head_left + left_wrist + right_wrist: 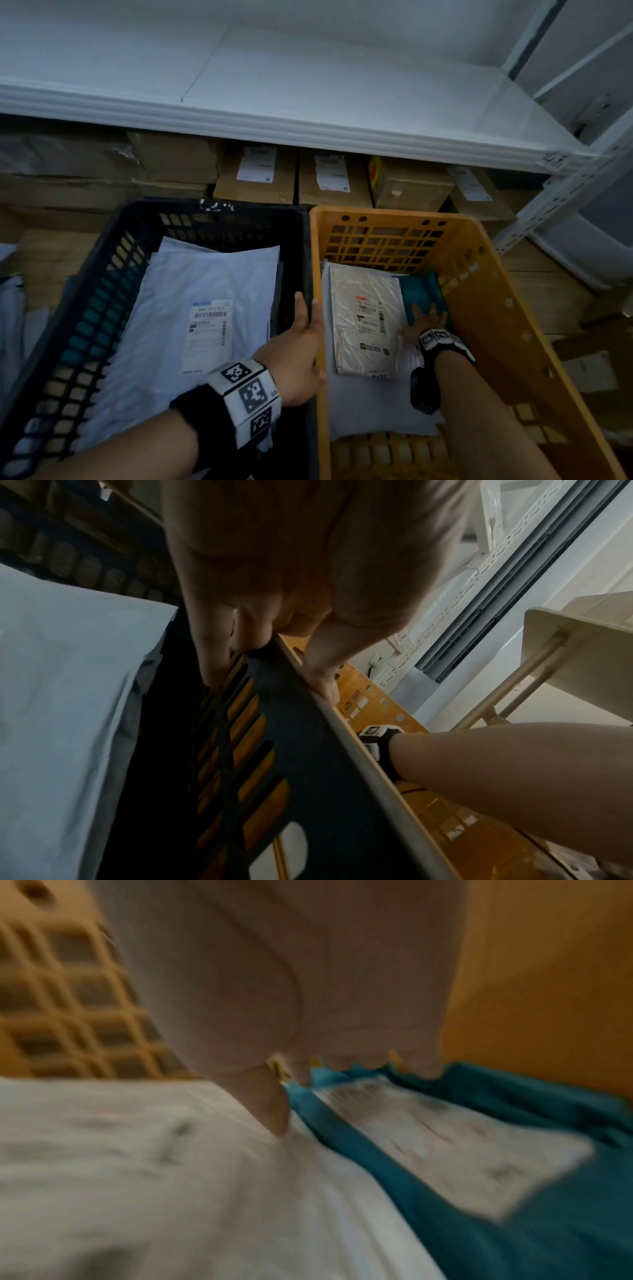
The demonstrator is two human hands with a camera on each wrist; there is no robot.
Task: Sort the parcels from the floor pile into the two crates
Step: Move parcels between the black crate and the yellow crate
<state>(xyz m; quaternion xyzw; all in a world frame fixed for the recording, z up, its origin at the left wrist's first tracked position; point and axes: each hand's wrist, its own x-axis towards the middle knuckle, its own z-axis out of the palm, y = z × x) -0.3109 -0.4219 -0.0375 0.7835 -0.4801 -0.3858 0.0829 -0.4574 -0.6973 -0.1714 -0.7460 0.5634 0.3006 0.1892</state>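
On parcels (364, 318): illegible printed labels (371, 317)

Teal parcel (514, 1191) label text blurred

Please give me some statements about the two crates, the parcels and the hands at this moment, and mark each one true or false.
1. The left hand grips the rim where the black crate meets the yellow crate. True.
2. The right hand is inside the black crate. False: it reaches into the yellow crate.
3. A teal parcel lies in the yellow crate. True.
4. The black crate holds no parcels. False: a white labelled parcel lies in it.
5. The right hand touches the teal parcel. True.
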